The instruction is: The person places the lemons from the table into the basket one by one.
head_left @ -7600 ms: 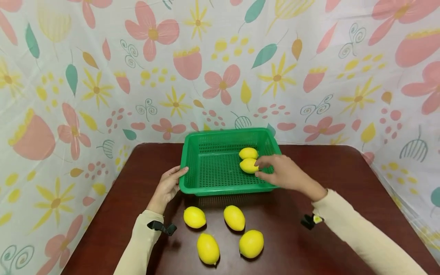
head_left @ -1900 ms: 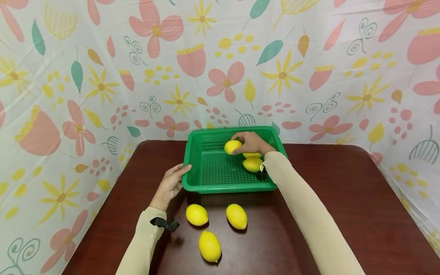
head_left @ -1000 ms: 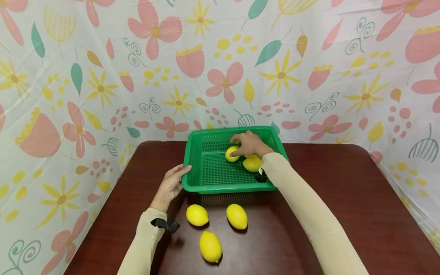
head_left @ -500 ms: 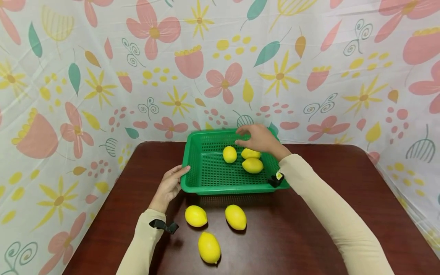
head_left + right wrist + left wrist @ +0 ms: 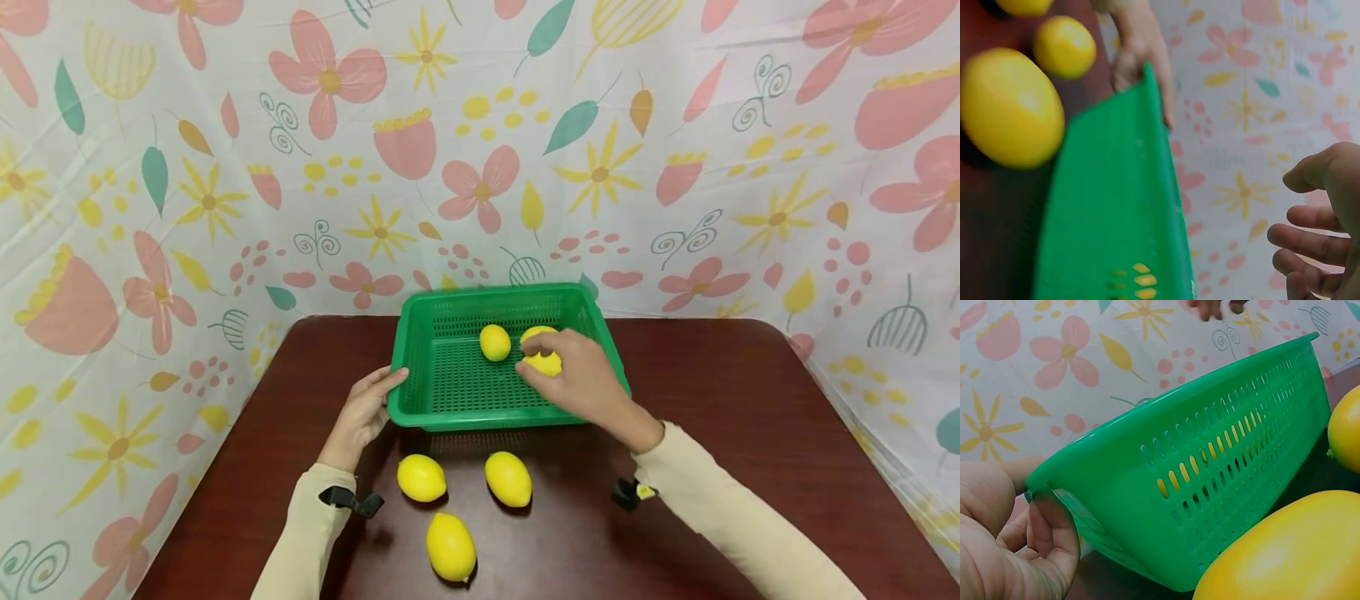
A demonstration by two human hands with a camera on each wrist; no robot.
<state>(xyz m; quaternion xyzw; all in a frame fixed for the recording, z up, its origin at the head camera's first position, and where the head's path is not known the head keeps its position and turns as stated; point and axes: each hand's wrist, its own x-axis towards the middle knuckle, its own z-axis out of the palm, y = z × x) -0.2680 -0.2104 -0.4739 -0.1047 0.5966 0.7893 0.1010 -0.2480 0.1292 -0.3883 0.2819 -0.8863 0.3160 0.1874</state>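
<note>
A green plastic basket (image 5: pixel 487 417) stands toward the back of the table, its walls slotted. My left hand (image 5: pixel 365 417) pinches its left rim between thumb and fingers, as the left wrist view (image 5: pixel 1029 531) also shows. Inside lie a lemon (image 5: pixel 495 342) near the middle and two more at the right, partly covered by my right hand (image 5: pixel 581 379). That hand hovers over the basket's right front, fingers spread and loosely bent, holding nothing. In front of the basket three lemons rest on the table: one at left (image 5: pixel 422 478), one at right (image 5: pixel 508 479), one nearest (image 5: pixel 451 547).
The dark reddish-brown table (image 5: pixel 720 467) runs up to a floral cloth backdrop (image 5: pixel 480 150) behind and at both sides. Each sleeve carries a black wrist strap, one on the left (image 5: pixel 351 500) and one on the right (image 5: pixel 632 493).
A fourth table lemon went into the basket with my right hand, which released it there. The hand has since drawn back right and toward me. My left hand kept its hold on the rim.
</note>
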